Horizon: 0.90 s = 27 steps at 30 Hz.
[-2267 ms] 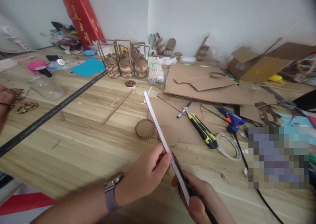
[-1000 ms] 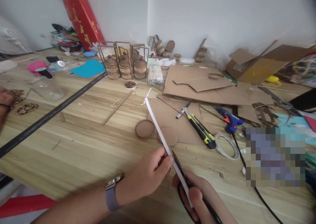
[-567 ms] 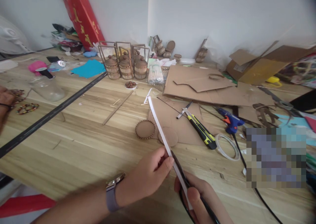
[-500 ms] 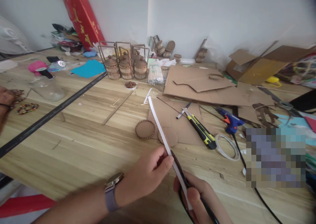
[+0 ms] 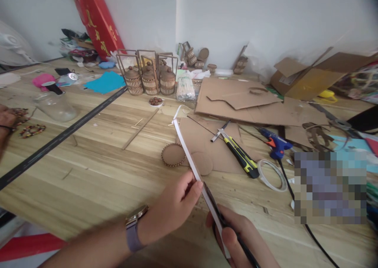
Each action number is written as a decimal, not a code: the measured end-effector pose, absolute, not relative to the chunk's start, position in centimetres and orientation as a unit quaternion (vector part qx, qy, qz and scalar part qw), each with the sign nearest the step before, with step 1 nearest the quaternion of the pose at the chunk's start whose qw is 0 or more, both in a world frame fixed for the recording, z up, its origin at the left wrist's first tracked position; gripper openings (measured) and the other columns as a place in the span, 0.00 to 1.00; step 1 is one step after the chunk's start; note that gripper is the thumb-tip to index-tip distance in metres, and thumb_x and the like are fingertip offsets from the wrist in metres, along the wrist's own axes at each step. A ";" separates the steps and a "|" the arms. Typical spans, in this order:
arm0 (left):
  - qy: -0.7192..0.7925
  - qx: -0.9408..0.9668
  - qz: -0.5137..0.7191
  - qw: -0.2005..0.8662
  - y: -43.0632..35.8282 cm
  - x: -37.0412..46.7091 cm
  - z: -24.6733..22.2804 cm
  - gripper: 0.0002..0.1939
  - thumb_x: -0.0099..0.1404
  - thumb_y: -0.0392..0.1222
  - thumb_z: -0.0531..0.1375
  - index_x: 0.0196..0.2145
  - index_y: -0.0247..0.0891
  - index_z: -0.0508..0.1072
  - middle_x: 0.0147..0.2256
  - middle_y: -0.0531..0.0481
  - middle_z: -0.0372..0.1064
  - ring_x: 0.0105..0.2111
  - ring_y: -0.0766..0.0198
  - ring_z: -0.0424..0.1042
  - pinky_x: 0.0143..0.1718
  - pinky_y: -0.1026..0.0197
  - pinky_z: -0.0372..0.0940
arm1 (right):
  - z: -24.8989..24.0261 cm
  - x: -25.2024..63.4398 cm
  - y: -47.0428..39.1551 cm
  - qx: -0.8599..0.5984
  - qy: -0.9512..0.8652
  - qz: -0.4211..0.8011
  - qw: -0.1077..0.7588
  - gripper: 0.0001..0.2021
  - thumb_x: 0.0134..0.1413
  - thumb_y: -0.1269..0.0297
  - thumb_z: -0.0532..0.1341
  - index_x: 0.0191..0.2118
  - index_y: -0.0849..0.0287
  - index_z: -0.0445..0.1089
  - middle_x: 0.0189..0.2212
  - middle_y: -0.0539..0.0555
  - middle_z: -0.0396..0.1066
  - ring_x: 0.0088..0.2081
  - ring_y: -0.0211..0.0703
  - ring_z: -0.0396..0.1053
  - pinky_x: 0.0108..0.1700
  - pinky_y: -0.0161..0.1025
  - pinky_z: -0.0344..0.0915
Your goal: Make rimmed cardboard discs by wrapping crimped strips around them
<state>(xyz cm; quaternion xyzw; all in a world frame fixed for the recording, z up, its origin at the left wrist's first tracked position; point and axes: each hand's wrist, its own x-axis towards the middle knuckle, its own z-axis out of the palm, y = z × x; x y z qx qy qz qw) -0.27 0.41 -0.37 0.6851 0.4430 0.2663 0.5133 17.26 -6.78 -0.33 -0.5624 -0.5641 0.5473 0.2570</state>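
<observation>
My left hand (image 5: 173, 207), with a watch on its wrist, pinches a narrow white strip (image 5: 185, 147) between thumb and fingers. The strip slants from the cardboard down to my right hand, its far end bent over. Black-handled scissors (image 5: 247, 252) sit in my right hand (image 5: 236, 228), and their dark blade lies along the strip's underside. My right thumb rests at the strip's lower end. Just beyond my left hand are a round tray with a beaded-looking rim (image 5: 173, 155) and a plain cardboard disc (image 5: 204, 164).
To the right lie a yellow-black utility knife (image 5: 240, 155), a tape roll (image 5: 272, 175) and a blue glue gun (image 5: 276, 142) with its cord. Small lidded baskets (image 5: 151, 82) stand behind a bowl of brown beads (image 5: 155, 101). Another person's hand (image 5: 7, 120) is at far left.
My left hand has shifted slightly left and down with the strip. The strip's far end has swung left, uncovering more of the cardboard disc. The scissors stay in my right hand.
</observation>
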 end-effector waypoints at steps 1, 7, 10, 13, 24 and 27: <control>0.442 0.683 0.266 0.516 0.4 -0.3 -0.3 0.17 0.73 0.53 0.48 0.30 0.40 0.61 0.24 0.57 0.57 0.25 0.66 0.59 0.28 0.63 0.53 | -0.3 17.2 -6.8 -0.564 -0.559 0.552 0.255 0.39 0.46 0.22 0.43 0.33 0.58 0.64 0.18 0.43 0.51 0.17 0.31 0.50 0.16 0.30 0.51; 0.438 0.682 0.267 0.522 0.4 -0.3 -0.2 0.18 0.73 0.54 0.47 0.30 0.40 0.60 0.23 0.58 0.57 0.25 0.66 0.59 0.27 0.63 0.54 | -0.6 17.1 -6.8 -0.560 -0.567 0.542 0.267 0.37 0.46 0.22 0.44 0.28 0.57 0.61 0.18 0.44 0.51 0.19 0.32 0.51 0.17 0.31 0.48; 0.439 0.682 0.270 0.520 0.4 -0.3 -0.3 0.17 0.73 0.53 0.48 0.30 0.40 0.60 0.23 0.58 0.56 0.24 0.66 0.59 0.27 0.63 0.53 | -0.8 17.2 -6.8 -0.561 -0.568 0.541 0.264 0.37 0.47 0.22 0.44 0.28 0.57 0.61 0.18 0.45 0.52 0.18 0.32 0.52 0.17 0.31 0.48; 0.439 0.681 0.268 0.521 0.4 -0.2 -0.4 0.17 0.73 0.52 0.48 0.30 0.40 0.60 0.23 0.58 0.56 0.25 0.66 0.58 0.27 0.62 0.53 | -0.8 17.2 -6.8 -0.569 -0.558 0.545 0.259 0.38 0.46 0.22 0.45 0.32 0.57 0.64 0.17 0.44 0.51 0.17 0.32 0.51 0.15 0.30 0.48; 0.437 0.682 0.269 0.522 0.3 0.0 -0.2 0.17 0.73 0.52 0.48 0.30 0.40 0.60 0.23 0.58 0.55 0.25 0.66 0.57 0.28 0.62 0.52 | -1.2 17.2 -6.8 -0.564 -0.575 0.525 0.274 0.38 0.46 0.22 0.45 0.29 0.58 0.63 0.16 0.44 0.52 0.18 0.32 0.50 0.18 0.32 0.46; 0.436 0.679 0.271 0.526 0.3 0.0 -0.3 0.17 0.73 0.52 0.48 0.30 0.40 0.60 0.24 0.57 0.56 0.25 0.66 0.58 0.28 0.62 0.52 | -1.2 17.2 -6.8 -0.571 -0.580 0.515 0.269 0.38 0.46 0.22 0.43 0.28 0.58 0.63 0.16 0.44 0.52 0.18 0.33 0.50 0.19 0.33 0.46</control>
